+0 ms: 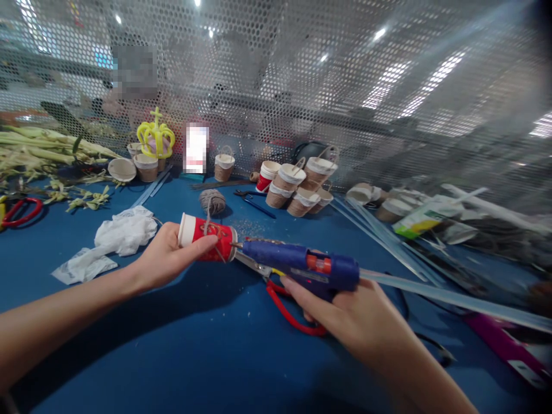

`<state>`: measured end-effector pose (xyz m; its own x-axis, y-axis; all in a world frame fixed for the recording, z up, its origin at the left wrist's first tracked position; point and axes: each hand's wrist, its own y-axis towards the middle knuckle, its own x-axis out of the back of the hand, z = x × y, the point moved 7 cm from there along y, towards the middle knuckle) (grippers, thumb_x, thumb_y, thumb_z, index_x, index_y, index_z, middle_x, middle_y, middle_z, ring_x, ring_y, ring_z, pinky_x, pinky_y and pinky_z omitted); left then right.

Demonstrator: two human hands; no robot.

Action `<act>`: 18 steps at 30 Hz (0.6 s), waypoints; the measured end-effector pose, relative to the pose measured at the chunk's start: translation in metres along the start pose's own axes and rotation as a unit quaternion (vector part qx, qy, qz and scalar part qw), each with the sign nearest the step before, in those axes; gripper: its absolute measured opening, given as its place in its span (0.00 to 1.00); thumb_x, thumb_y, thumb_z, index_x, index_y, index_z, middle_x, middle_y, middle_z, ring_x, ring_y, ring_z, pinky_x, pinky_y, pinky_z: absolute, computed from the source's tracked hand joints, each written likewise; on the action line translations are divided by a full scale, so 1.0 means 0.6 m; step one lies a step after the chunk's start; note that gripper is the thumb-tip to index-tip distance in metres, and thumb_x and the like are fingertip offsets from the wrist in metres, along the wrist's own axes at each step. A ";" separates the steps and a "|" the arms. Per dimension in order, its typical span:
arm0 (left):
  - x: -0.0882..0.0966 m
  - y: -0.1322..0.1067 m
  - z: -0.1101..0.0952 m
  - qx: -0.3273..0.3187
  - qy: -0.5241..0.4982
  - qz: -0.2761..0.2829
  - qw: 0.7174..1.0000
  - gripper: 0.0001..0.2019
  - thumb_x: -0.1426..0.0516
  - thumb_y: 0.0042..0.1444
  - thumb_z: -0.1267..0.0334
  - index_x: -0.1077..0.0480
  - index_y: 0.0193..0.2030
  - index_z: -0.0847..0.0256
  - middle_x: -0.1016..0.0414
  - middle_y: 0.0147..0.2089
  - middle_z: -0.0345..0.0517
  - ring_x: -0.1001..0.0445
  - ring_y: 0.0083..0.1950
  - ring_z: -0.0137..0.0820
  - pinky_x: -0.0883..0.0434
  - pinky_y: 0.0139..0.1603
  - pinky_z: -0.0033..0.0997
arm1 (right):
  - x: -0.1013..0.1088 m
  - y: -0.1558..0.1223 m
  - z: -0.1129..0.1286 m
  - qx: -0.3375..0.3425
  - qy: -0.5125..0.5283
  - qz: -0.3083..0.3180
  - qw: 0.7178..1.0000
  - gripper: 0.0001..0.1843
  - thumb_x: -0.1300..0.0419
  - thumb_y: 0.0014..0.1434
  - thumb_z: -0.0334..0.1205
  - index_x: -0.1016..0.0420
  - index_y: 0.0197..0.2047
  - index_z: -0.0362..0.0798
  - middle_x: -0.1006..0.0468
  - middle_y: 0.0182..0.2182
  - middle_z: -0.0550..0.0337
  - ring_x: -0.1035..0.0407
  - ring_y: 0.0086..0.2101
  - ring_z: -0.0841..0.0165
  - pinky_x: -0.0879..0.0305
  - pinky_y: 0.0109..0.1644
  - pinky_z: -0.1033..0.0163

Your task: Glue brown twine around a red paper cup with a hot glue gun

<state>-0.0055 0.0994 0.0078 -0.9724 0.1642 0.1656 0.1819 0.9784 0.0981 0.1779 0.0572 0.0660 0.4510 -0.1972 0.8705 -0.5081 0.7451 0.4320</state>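
My left hand (pixel 179 253) is wrapped round a red paper cup (pixel 224 234) tipped on its side, its white rim facing left. Grey yarn crosses the cup and runs up toward a ball of grey yarn (pixel 212 202) just behind it. In my right hand (pixel 340 305) is a blue hot glue gun (pixel 280 254), with a long clear glue stick (pixel 431 293) coming out of its back. The gun's nozzle is at the cup's base end; whether it touches cannot be made out. Under the gun lie red-handled scissors (pixel 284 307), partly hidden by it and my hand.
Several wrapped small cups (pixel 279 195) stand stacked at the back. A crumpled white plastic bag (pixel 125 230) lies left of the cup. More glue sticks (pixel 379 236) spread at right, near a purple box (pixel 500 339). Dried husks (pixel 38 144) lie far left. A perforated metal screen (pixel 259 69) rises behind.
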 end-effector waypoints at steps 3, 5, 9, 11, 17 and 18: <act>-0.002 0.000 -0.002 0.004 -0.012 0.007 1.000 0.08 0.43 0.46 0.62 0.26 0.24 0.62 0.29 0.20 0.37 0.37 0.20 0.23 0.39 0.22 0.20 | -0.010 -0.003 -0.023 -0.123 0.085 0.033 0.988 0.17 0.48 0.55 0.47 0.30 0.20 0.49 0.35 0.08 0.65 0.41 0.10 0.72 0.43 0.15 0.67; -0.003 0.001 -0.002 0.008 -0.022 0.006 1.000 0.07 0.42 0.46 0.63 0.26 0.24 0.63 0.29 0.20 0.37 0.37 0.20 0.23 0.39 0.22 0.20 | -0.022 -0.009 -0.049 -0.230 0.175 0.065 0.955 0.16 0.44 0.52 0.49 0.32 0.20 0.48 0.33 0.10 0.65 0.39 0.12 0.73 0.39 0.17 0.68; 0.000 0.005 0.006 0.018 -0.039 -0.005 0.999 0.08 0.42 0.44 0.61 0.27 0.23 0.64 0.30 0.19 0.37 0.38 0.21 0.23 0.39 0.23 0.20 | -0.022 -0.004 -0.106 -0.312 0.237 0.019 0.920 0.17 0.42 0.48 0.52 0.32 0.23 0.46 0.27 0.20 0.59 0.33 0.22 0.71 0.36 0.25 0.67; 0.004 0.008 0.013 0.024 -0.044 -0.012 0.999 0.10 0.42 0.44 0.59 0.28 0.23 0.65 0.31 0.20 0.38 0.39 0.21 0.23 0.39 0.23 0.21 | -0.029 0.000 -0.147 -0.361 0.242 -0.004 0.901 0.18 0.43 0.49 0.53 0.32 0.26 0.45 0.27 0.23 0.58 0.33 0.23 0.71 0.37 0.25 0.67; 0.007 0.017 0.029 0.020 -0.072 -0.014 0.997 0.12 0.42 0.45 0.57 0.32 0.20 0.65 0.36 0.18 0.36 0.43 0.20 0.22 0.44 0.22 0.22 | -0.084 0.021 -0.233 -0.428 0.171 0.039 0.886 0.20 0.50 0.57 0.49 0.38 0.19 0.45 0.35 0.13 0.63 0.41 0.15 0.76 0.42 0.19 0.70; 0.006 0.018 0.031 0.019 -0.071 -0.012 0.997 0.13 0.43 0.45 0.57 0.33 0.20 0.65 0.37 0.18 0.36 0.43 0.20 0.22 0.44 0.22 0.22 | -0.092 0.022 -0.243 -0.435 0.157 0.046 0.886 0.21 0.50 0.56 0.49 0.40 0.17 0.46 0.36 0.12 0.62 0.41 0.14 0.76 0.43 0.18 0.69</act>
<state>-0.0097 0.1128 -0.0086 -0.9877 0.1544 0.0228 0.1556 0.9859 0.0620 0.2533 0.1708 -0.0110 0.6884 -0.0248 0.7249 0.1418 0.9847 -0.1009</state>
